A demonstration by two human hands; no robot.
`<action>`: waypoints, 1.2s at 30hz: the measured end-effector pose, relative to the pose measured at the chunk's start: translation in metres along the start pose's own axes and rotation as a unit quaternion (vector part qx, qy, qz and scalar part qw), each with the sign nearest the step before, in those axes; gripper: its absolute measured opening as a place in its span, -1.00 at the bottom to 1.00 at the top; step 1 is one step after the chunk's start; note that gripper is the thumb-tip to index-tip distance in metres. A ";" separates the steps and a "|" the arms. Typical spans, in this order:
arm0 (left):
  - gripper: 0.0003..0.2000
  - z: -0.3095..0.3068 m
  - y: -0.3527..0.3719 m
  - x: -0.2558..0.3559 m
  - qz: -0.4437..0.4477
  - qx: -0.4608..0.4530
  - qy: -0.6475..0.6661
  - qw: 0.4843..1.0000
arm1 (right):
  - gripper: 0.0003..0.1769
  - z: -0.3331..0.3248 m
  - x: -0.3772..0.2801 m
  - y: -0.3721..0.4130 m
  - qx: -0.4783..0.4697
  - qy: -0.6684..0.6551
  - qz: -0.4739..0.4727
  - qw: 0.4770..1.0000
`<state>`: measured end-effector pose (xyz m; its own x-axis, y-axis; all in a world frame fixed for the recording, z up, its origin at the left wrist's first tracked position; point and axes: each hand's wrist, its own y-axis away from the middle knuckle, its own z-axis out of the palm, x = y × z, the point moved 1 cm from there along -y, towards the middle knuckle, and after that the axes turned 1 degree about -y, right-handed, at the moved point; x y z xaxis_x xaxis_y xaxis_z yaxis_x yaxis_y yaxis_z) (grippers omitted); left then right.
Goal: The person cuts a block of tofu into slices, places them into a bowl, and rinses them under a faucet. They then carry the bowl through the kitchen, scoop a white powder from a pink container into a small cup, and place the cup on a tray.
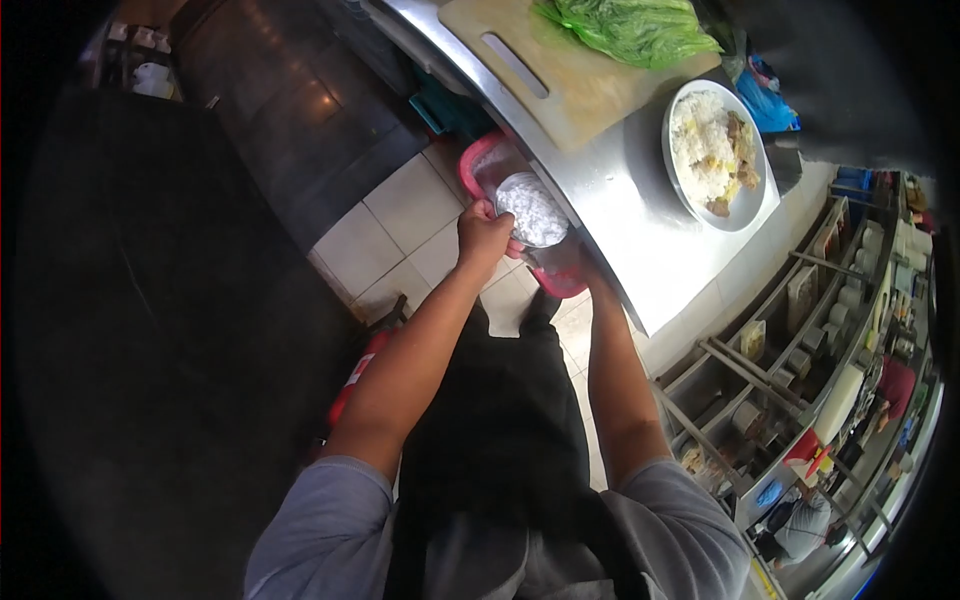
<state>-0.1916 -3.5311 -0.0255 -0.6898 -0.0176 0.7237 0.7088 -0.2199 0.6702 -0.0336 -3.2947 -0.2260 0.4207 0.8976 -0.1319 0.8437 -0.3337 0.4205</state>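
Observation:
My left hand (487, 238) is closed on the rim of a round bowl (533, 212) full of white, lumpy or grainy contents. The bowl is over a pink-red tub (560, 284), which sits below the counter's edge and is partly covered by the bowl and the counter. White stuff also shows inside the tub's far end. My right hand (592, 268) reaches down beside the tub's near end; its fingers are hidden by the counter's edge, so its grip cannot be seen.
On the steel counter (650, 250) are a plate of rice and meat (708, 150), a cutting board (580, 75) and leafy lettuce (635, 30). A red fire extinguisher (362, 372) stands on the floor at left. Farther right, a person (802, 525) is near shelving with stacked containers.

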 end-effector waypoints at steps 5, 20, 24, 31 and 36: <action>-0.88 -0.011 0.018 0.004 0.011 -0.006 -0.007 1.000 | -0.54 -0.116 -0.097 0.050 0.102 -0.153 0.053 0.982; -0.88 -0.132 0.090 0.029 0.063 0.058 0.088 0.992 | -0.77 -0.135 -0.164 0.072 -0.001 -0.894 0.187 0.408; -0.85 -0.162 0.109 0.048 0.092 0.085 0.120 0.985 | -0.75 -0.178 -0.195 0.075 -0.050 -0.898 0.130 0.416; -0.86 -0.164 0.125 0.085 0.124 0.070 0.120 0.983 | -0.73 -0.250 -0.207 0.103 0.090 -0.721 0.028 0.686; -0.88 -0.107 0.136 0.125 0.121 -0.021 0.074 0.990 | -0.69 -0.244 -0.180 0.130 0.004 -0.867 0.075 0.493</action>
<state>-0.1968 -3.6675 0.1383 -0.5175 -0.2162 0.8279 0.8509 -0.2318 0.4714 -0.0808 -3.4292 0.0710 0.1260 -0.7306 -0.6710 0.7578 -0.3656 0.5405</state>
